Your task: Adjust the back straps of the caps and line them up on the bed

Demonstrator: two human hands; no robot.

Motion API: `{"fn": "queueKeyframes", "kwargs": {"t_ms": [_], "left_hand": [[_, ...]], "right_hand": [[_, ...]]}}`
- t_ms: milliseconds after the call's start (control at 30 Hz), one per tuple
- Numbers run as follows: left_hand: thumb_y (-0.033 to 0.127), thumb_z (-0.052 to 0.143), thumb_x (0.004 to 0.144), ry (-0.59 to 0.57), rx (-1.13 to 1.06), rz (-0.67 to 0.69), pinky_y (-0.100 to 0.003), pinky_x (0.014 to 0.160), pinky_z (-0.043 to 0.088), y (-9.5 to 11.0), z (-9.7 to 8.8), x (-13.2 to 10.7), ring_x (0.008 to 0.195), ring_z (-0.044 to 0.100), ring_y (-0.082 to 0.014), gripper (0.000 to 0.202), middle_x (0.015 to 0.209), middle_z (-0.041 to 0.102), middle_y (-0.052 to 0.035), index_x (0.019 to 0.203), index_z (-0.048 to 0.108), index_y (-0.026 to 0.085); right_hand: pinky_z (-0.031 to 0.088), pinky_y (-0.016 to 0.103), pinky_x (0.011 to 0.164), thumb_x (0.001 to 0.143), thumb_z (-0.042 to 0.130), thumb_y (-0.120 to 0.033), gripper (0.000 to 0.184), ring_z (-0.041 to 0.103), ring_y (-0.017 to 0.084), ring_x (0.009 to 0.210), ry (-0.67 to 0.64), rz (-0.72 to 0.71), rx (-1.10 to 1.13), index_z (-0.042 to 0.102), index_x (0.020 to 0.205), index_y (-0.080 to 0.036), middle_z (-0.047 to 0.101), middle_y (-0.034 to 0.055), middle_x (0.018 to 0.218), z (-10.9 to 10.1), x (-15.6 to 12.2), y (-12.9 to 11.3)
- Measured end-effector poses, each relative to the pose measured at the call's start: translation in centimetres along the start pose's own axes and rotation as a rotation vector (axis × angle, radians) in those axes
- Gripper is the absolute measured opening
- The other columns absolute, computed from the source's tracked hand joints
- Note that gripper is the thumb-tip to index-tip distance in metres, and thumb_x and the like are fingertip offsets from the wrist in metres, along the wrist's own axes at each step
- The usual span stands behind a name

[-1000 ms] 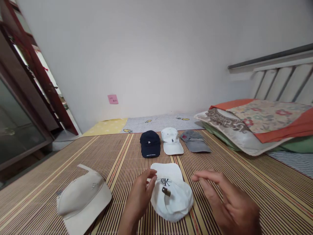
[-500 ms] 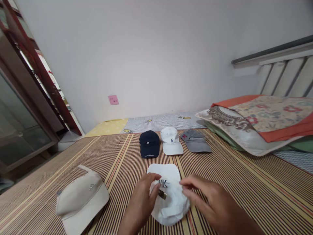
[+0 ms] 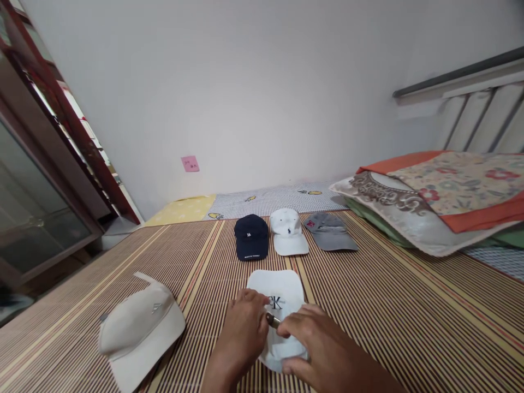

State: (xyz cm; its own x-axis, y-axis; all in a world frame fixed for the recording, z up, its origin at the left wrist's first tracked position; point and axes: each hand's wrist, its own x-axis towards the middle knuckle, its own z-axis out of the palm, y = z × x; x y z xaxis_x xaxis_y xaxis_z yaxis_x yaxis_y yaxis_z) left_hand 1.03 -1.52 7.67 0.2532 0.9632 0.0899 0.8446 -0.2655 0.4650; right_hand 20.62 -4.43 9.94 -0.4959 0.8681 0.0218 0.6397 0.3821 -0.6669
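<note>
A white cap with a dark embroidered logo lies on the striped mat right in front of me. My left hand grips its left side, fingers curled at a small metal buckle. My right hand covers the cap's crown from the right, fingers closed on the fabric next to the buckle. The rear half of the cap is hidden under both hands.
A beige cap lies at the near left. Farther back sit a navy cap, a white cap and a grey cap in a row. Stacked pillows and bedding lie at the right; a glass-fronted cabinet stands left.
My right hand moved in from the right and closed over the white cap's crown. My left hand shifted onto the buckle. The cap is now squeezed narrower between them.
</note>
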Motion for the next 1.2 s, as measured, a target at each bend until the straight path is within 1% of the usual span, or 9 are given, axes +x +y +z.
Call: {"fn": "queueKeyframes", "kwargs": {"t_ms": [167, 333, 500, 667, 733, 800, 900, 1033, 1200], "left_hand": [[0.007, 0.051, 0.081, -0.015, 0.010, 0.009, -0.046, 0.096, 0.045, -0.6, -0.2, 0.3, 0.113, 0.061, -0.0336, 0.028, 0.109, 0.072, -0.0147, 0.099, 0.071, 0.016], [0.014, 0.060, 0.082, -0.005, -0.072, -0.020, -0.044, 0.095, 0.044, -0.8, -1.5, -0.4, 0.109, 0.060, -0.0311, 0.009, 0.105, 0.069, -0.0111, 0.088, 0.064, 0.019], [0.011, 0.056, 0.083, 0.035, -0.153, 0.020, -0.042, 0.092, 0.044, -1.3, -2.4, -1.4, 0.105, 0.057, -0.0278, 0.011, 0.101, 0.067, -0.0071, 0.086, 0.059, 0.022], [0.012, 0.057, 0.084, 0.090, -0.160, 0.058, -0.043, 0.094, 0.042, -1.7, -3.4, -1.7, 0.102, 0.058, -0.0273, 0.013, 0.101, 0.072, -0.0054, 0.084, 0.062, 0.024], [0.015, 0.056, 0.085, 0.070, -0.189, 0.015, -0.039, 0.086, 0.044, -1.9, -3.4, -1.8, 0.091, 0.061, -0.0245, 0.011, 0.094, 0.072, -0.0041, 0.084, 0.063, 0.024], [0.019, 0.055, 0.088, 0.020, -0.264, -0.040, -0.033, 0.071, 0.042, -2.2, -3.2, -1.8, 0.075, 0.060, -0.0203, 0.010, 0.082, 0.068, -0.0014, 0.084, 0.063, 0.023], [0.028, 0.051, 0.093, -0.059, -0.499, -0.083, -0.028, 0.057, 0.037, -2.8, -2.3, -1.7, 0.058, 0.052, -0.0153, 0.011, 0.068, 0.057, 0.0035, 0.087, 0.060, 0.023], [0.038, 0.059, 0.093, -0.102, -0.783, -0.032, -0.028, 0.061, 0.039, -3.4, -1.2, -1.1, 0.064, 0.051, -0.0143, 0.018, 0.071, 0.053, 0.0031, 0.085, 0.056, 0.022], [0.045, 0.066, 0.091, -0.127, -0.847, 0.044, -0.029, 0.070, 0.040, -3.9, -0.9, -0.6, 0.077, 0.050, -0.0161, 0.025, 0.083, 0.057, -0.0004, 0.094, 0.062, 0.020]], "right_hand": [[0.046, 0.041, 0.095, 0.074, 0.065, -0.004, 0.033, 0.062, 0.031, 0.112, -0.020, 0.102, -0.042, 0.077, 0.102, -0.019, 0.074, 0.0098, 0.106, 0.3, 0.3, 0.3], [0.043, 0.037, 0.089, 0.076, 0.058, -0.005, 0.026, 0.063, 0.027, 0.106, 0.005, 0.072, -0.037, 0.071, 0.091, -0.021, 0.071, 0.0068, 0.099, 0.3, 0.0, 0.7], [0.041, 0.035, 0.082, 0.080, 0.059, -0.011, 0.013, 0.063, 0.025, 0.097, 0.007, 0.115, 0.032, 0.065, 0.086, -0.022, 0.070, 0.0044, 0.094, -0.9, -0.5, 0.6], [0.038, 0.032, 0.074, 0.086, 0.061, -0.018, 0.007, 0.061, 0.021, 0.084, 0.017, 0.038, 0.170, 0.059, 0.080, -0.022, 0.068, 0.0002, 0.086, -2.1, -0.6, 0.7], [0.038, 0.030, 0.070, 0.087, 0.060, -0.018, 0.009, 0.059, 0.018, 0.078, 0.020, -0.003, 0.236, 0.057, 0.079, -0.022, 0.066, -0.0016, 0.081, -2.2, -0.5, 0.8], [0.038, 0.029, 0.068, 0.087, 0.059, -0.016, 0.010, 0.058, 0.017, 0.076, 0.027, -0.045, 0.307, 0.057, 0.079, -0.022, 0.065, -0.0026, 0.080, -2.3, -0.3, 0.8], [0.042, 0.028, 0.071, 0.086, 0.058, -0.013, 0.009, 0.060, 0.017, 0.080, 0.035, -0.088, 0.408, 0.062, 0.083, -0.021, 0.067, -0.0022, 0.083, -2.3, 0.0, 0.7], [0.047, 0.028, 0.072, 0.088, 0.057, -0.013, 0.015, 0.064, 0.017, 0.080, 0.018, -0.111, 0.517, 0.069, 0.093, -0.020, 0.070, -0.0007, 0.084, -2.3, 0.1, 0.5], [0.050, 0.027, 0.070, 0.094, 0.057, -0.019, 0.021, 0.068, 0.016, 0.077, 0.010, -0.091, 0.641, 0.071, 0.110, -0.020, 0.072, 0.0018, 0.091, -1.9, 0.5, 0.6]]}}
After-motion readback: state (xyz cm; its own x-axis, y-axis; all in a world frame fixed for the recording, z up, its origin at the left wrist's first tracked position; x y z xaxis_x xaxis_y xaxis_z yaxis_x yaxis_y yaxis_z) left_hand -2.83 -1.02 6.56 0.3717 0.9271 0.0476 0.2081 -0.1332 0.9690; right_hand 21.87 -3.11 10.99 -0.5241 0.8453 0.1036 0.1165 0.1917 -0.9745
